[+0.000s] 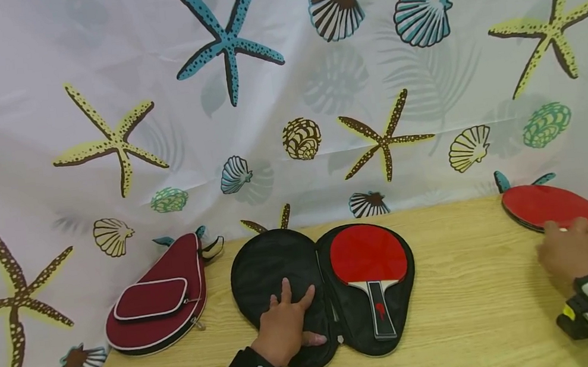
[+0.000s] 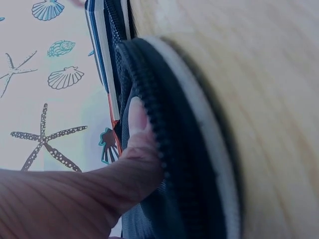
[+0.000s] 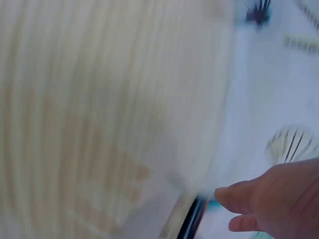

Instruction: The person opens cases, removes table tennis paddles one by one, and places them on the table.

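A black paddle case (image 1: 250, 260) lies unzipped and spread flat on the table. In its right half rests a table tennis paddle (image 1: 368, 253) with a red face, its handle toward me. My left hand (image 1: 282, 328) lies on the case's left half with fingers spread; in the left wrist view the thumb (image 2: 139, 129) is inside the zipper edge (image 2: 154, 109). At the far right is a second red paddle (image 1: 549, 204). My right hand (image 1: 575, 249), blurred, is over that paddle's handle end with fingers apart; whether it touches is unclear.
A maroon paddle case (image 1: 153, 330) with white piping and a front pocket lies at the left, against the cloth. A white curtain (image 1: 274, 102) printed with starfish and shells hangs behind the wooden table (image 1: 466, 285).
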Action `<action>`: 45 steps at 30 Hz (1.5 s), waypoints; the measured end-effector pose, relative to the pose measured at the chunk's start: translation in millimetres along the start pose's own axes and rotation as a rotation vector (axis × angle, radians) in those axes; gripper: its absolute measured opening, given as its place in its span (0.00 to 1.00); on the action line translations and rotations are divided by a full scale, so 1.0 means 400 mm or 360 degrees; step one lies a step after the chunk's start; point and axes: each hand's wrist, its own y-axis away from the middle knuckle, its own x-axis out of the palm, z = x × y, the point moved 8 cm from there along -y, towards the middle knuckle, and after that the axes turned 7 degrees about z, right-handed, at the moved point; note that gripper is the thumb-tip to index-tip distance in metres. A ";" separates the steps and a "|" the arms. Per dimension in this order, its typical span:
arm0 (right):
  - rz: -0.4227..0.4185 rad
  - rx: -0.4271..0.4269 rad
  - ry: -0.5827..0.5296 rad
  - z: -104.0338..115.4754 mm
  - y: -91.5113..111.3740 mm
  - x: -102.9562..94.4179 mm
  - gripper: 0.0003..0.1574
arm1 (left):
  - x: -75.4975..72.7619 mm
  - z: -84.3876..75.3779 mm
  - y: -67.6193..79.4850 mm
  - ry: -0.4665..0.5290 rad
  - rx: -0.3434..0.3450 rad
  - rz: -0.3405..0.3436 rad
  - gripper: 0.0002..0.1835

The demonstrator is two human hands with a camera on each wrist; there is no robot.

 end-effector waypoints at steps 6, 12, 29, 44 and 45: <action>-0.0111 -0.0682 -0.0123 0.313 0.137 0.007 0.27 | -0.003 0.001 0.001 0.0002 0.0009 -0.0004 0.48; 0.0158 -0.0912 -0.0336 0.550 0.289 0.098 0.27 | -0.002 0.000 0.000 0.0013 -0.0002 0.0025 0.49; 0.0273 -0.0880 -0.0362 0.674 0.324 0.178 0.19 | -0.009 0.003 0.005 0.0038 -0.0016 -0.0001 0.48; 0.0260 -0.0969 -0.0440 0.571 0.300 0.067 0.29 | 0.002 0.004 -0.002 0.0048 -0.0047 0.0061 0.48; 0.0295 -0.0956 -0.0463 0.560 0.297 0.062 0.29 | 0.001 0.004 -0.002 0.0043 -0.0045 0.0060 0.48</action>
